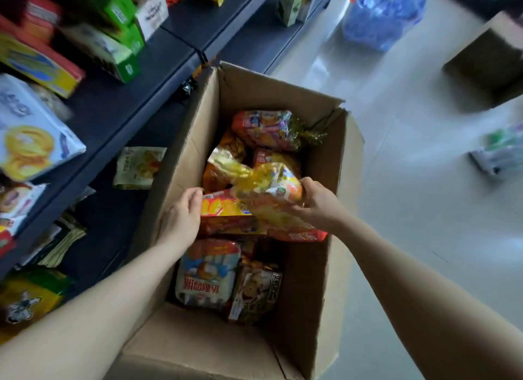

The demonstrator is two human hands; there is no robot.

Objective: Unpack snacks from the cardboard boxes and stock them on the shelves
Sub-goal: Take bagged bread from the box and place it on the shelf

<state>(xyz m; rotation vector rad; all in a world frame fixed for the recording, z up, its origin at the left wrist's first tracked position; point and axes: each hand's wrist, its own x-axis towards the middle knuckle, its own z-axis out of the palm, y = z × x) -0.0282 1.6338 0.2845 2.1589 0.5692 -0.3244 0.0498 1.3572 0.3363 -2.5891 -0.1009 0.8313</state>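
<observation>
Box: open brown cardboard box (283, 94) on the pale tiled floor (424, 210), flaps up, standing right beside the dark shelving unit (119, 111).
Contents: mixed snack packs inside; white-and-blue bag with red lettering (206, 275) near the bottom edge, brown foil pack (257, 289) just beside it, orange multi-colour bag with gold end (266, 129) at the far end.
Right hand: right hand (317, 204) inside the box, grip clamped on a yellow-orange crinkly plastic snack bag (268, 181), bag lifted above the other packs.
Left hand: left hand (181, 218) at the left inner wall, fingers curled round the end of a red-and-yellow flat snack box (223, 210); looks like a hold, though motion blur makes it less than certain.
Shelves: green cartons (124, 40), yellow-and-red box (42, 65), white-blue biscuit box (31, 133) on upper levels; pale green pouch (138, 167) on a lower level.
Background: second cardboard box (486, 65) and blue plastic bag (382, 12) on the floor, well apart.
</observation>
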